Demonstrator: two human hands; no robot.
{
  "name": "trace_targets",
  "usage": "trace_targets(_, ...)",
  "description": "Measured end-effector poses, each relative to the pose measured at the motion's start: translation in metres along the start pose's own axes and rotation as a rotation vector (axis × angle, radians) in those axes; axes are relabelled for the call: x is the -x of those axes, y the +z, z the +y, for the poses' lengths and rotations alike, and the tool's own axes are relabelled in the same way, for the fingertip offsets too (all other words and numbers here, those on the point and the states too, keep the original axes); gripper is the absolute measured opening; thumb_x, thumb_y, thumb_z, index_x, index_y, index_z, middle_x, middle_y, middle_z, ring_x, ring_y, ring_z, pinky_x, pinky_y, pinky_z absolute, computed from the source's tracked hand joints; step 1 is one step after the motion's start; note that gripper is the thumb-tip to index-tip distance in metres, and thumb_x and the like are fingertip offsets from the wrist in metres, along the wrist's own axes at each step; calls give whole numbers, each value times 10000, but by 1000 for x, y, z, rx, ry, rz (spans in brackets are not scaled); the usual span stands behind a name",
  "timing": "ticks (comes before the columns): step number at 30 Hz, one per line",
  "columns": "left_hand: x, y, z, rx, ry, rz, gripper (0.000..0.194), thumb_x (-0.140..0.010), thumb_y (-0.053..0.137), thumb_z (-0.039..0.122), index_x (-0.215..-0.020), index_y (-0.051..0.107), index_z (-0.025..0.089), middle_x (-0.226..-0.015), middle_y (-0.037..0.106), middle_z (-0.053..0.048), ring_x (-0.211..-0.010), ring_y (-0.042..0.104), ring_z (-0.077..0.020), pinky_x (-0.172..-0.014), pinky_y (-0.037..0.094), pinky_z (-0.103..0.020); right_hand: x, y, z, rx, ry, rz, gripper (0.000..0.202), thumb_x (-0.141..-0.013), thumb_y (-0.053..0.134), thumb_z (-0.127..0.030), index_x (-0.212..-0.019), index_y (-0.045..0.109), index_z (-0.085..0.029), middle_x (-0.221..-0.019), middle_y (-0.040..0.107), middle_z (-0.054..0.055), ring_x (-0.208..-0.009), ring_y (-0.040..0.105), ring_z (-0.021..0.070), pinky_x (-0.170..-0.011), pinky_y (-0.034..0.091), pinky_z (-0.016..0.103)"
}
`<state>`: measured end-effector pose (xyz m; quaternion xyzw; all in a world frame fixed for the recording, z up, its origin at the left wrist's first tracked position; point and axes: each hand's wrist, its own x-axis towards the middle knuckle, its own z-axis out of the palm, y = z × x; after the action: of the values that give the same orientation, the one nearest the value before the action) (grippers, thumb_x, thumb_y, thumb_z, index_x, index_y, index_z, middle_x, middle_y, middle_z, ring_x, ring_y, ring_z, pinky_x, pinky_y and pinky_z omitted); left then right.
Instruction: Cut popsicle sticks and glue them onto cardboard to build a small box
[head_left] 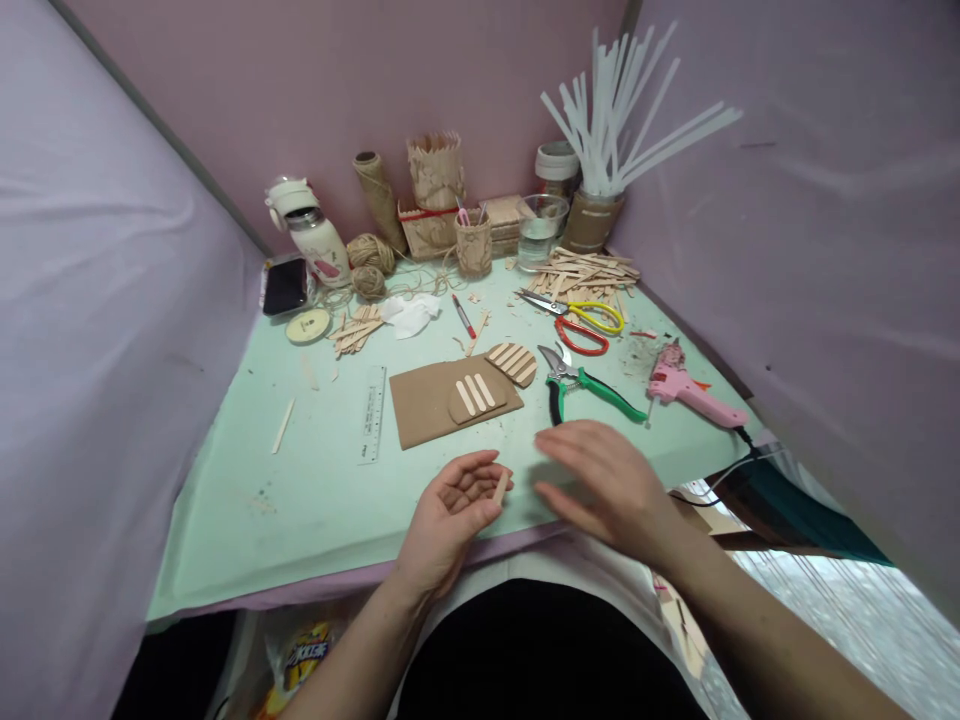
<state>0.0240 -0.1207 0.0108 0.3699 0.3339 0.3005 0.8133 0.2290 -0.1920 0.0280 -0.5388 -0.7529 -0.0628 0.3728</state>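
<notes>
Near the table's front edge, my left hand (pixel 457 510) pinches a short piece of wooden craft stick (pixel 501 488) between thumb and fingers. To its right, my right hand (pixel 604 490) hovers with thumb and fingers apart and nothing between them. Beyond my hands lies a brown cardboard sheet (pixel 420 405). On it rests a rounded cardboard piece (pixel 498 398) carrying three pale stick strips (pixel 475 396). A second rounded piece (pixel 512 364), striped with several strips, overlaps the sheet's far right corner. Green-handled pruning shears (pixel 585 380) lie just past my right hand.
At right are a pink glue gun (pixel 694 393) with its cord and scissors (pixel 589 318). A clear ruler (pixel 372 415) and a loose stick (pixel 283 426) lie left. Along the back stand a bottle (pixel 319 240), twine (pixel 373 254), a stick pile (pixel 585 272) and a water cup (pixel 540 235).
</notes>
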Motion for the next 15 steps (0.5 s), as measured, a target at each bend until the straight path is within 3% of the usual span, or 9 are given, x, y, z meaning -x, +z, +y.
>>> trace_targets(4, -7, -8, 8, 68, 140, 10, 524, -599, 887, 290, -1087, 713, 212, -971, 708, -58, -949, 652, -172, -928, 487, -271, 26, -44, 60, 406, 428, 68, 316, -926, 542, -323, -1171, 616, -137, -1095, 689, 195, -1002, 639, 344, -850, 516, 513)
trace_targets(6, -13, -13, 11, 98, 178, 22, 547, -574, 897, 308, -1082, 716, 212, -973, 711, -63, -937, 654, -170, -912, 497, -260, 45, -63, 91, 567, 618, -23, 389, -934, 503, -400, -1113, 646, -86, -1039, 687, 243, -951, 633, 387, -803, 504, 530)
trace_targets(10, -25, -20, 10, 142, 206, 42, 549, -544, 910, 299, -1056, 723, 229, -972, 721, -58, -940, 664, -167, -880, 513, -240, 70, -73, 130, 624, 730, -197, 494, -923, 478, -480, -1116, 652, -60, -1012, 670, 242, -916, 619, 368, -782, 483, 473)
trace_targets(15, -28, -26, 7, 162, 230, 34, 560, -524, 921, 307, -1041, 722, 230, -961, 725, -53, -921, 675, -166, -884, 520, -254, 65, -61, 143, 555, 792, -349, 422, -871, 551, -452, -1070, 676, -101, -939, 649, 187, -866, 600, 335, -748, 467, 425)
